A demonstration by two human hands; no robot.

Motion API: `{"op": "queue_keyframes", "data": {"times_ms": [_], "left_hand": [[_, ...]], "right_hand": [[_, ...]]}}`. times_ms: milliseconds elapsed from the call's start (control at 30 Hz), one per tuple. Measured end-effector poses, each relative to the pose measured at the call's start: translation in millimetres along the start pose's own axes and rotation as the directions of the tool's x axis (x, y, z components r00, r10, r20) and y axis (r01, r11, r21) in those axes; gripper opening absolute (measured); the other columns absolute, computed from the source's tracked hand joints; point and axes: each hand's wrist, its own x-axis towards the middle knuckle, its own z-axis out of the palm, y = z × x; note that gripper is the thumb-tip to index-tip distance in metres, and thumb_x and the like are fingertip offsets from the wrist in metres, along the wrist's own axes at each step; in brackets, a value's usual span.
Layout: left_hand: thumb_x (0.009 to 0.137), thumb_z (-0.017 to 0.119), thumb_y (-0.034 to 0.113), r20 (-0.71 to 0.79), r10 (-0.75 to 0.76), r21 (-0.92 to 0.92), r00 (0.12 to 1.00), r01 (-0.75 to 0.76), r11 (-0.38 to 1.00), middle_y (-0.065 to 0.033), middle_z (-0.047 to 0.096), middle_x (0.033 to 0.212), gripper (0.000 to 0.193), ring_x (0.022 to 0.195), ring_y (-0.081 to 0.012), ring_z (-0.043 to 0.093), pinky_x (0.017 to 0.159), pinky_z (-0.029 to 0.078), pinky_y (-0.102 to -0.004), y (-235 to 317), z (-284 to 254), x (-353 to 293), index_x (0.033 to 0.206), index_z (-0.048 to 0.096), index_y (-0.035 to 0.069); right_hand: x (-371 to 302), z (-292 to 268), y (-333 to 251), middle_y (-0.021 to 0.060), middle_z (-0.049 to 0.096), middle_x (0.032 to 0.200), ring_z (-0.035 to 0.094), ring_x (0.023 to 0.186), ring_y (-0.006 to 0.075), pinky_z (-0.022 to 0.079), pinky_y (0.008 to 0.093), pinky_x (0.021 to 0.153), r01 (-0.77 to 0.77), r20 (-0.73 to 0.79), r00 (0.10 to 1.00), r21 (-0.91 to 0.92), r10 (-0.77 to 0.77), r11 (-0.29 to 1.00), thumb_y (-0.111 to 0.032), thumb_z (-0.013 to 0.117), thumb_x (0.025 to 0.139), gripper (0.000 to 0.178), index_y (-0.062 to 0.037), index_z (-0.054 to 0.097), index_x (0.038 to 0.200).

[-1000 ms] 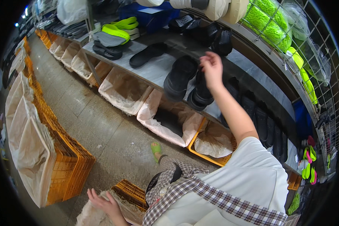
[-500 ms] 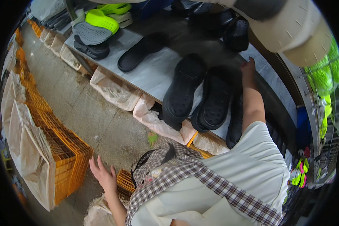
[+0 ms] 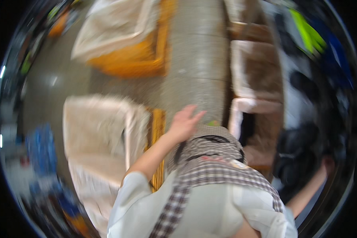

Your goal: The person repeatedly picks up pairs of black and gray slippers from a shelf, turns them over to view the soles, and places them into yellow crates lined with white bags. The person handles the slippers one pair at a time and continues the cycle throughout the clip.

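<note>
My left hand [image 3: 184, 123] is raised over the walkway, in front of my checked apron [image 3: 222, 172]. Its fingers are spread and hold nothing. Beside it stands a crate lined with pale cloth [image 3: 99, 119]. My right hand [image 3: 327, 164] reaches out to the far right, over the grey worktable [image 3: 294, 109], next to a group of black clogs [image 3: 295, 148]. Motion smears its fingers, so whether it touches or grips anything does not show. A single dark shoe piece [image 3: 304, 84] lies farther along the table.
Another cloth-lined orange crate [image 3: 129, 65] stands at the upper left. Lined bins [image 3: 256, 71] run along the table's edge, one holding something dark. Bright green shoe parts [image 3: 307, 31] lie at the table's far end. A grey floor aisle [image 3: 196, 67] runs between.
My view has swung left, so the table now sits at the right edge and the crates fill the left. My left hand remains spread; my right arm is still stretched toward the table.
</note>
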Motion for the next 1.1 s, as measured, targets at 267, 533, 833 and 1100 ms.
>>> {"op": "queue_keyframes", "data": {"times_ms": [267, 533, 833, 1100], "left_hand": [[0.078, 0.069, 0.021, -0.096, -0.315, -0.188, 0.944, 0.293, 0.937, -0.0192, 0.030, 0.142, 0.072, 0.131, -0.0394, 0.031, 0.104, 0.032, -0.0501, -27.6, 10.2, -171.1, 0.141, 0.034, 0.020], [0.077, 0.069, 0.023, -0.211, -0.543, -0.237, 0.813, 0.497, 0.835, -0.0217, 0.035, 0.137, 0.066, 0.126, -0.0391, 0.035, 0.104, 0.034, -0.0451, -54.3, -4.0, -279.8, 0.135, 0.040, 0.009], [0.076, 0.068, 0.018, -0.402, -0.518, -0.170, 0.755, 0.495, 0.852, -0.0133, 0.044, 0.134, 0.059, 0.121, -0.0321, 0.044, 0.101, 0.035, -0.0432, -148.0, -44.2, -272.3, 0.130, 0.046, 0.008], [0.077, 0.067, 0.021, -0.489, -0.360, 0.061, 0.795, 0.442, 0.895, -0.0108, 0.037, 0.143, 0.065, 0.130, -0.0274, 0.038, 0.103, 0.032, -0.0506, -302.7, -123.6, -108.5, 0.135, 0.039, 0.010]], "right_hand": [[-278.5, 279.7, 74.6, 0.0110, 0.055, 0.113, 0.048, 0.087, 0.0185, 0.043, 0.0288, 0.075, -0.114, 0.845, 0.518, -0.082, 0.129, 0.990, -0.016, 0.040, 0.098, 0.035, 0.0044, 0.048, 0.125], [-508.1, 380.8, 207.8, 0.0033, 0.065, 0.098, 0.055, 0.074, 0.0081, 0.046, 0.0214, 0.063, -0.087, 0.677, 0.427, -0.629, 0.599, 0.773, -0.024, 0.058, 0.090, 0.034, -0.0077, 0.054, 0.119], [-558.9, 406.4, 334.2, 0.0065, 0.067, 0.098, 0.061, 0.073, 0.0101, 0.048, 0.0246, 0.061, -0.148, 0.419, 0.145, -0.886, 0.896, 0.439, -0.012, 0.055, 0.090, 0.021, -0.0097, 0.056, 0.111], [-572.3, 545.2, 509.0, 0.0096, 0.064, 0.102, 0.057, 0.082, 0.0106, 0.044, 0.0267, 0.068, 0.185, 0.471, 0.130, -0.876, 0.872, 0.446, -0.020, 0.061, 0.087, 0.055, -0.0067, 0.036, 0.134]]}}
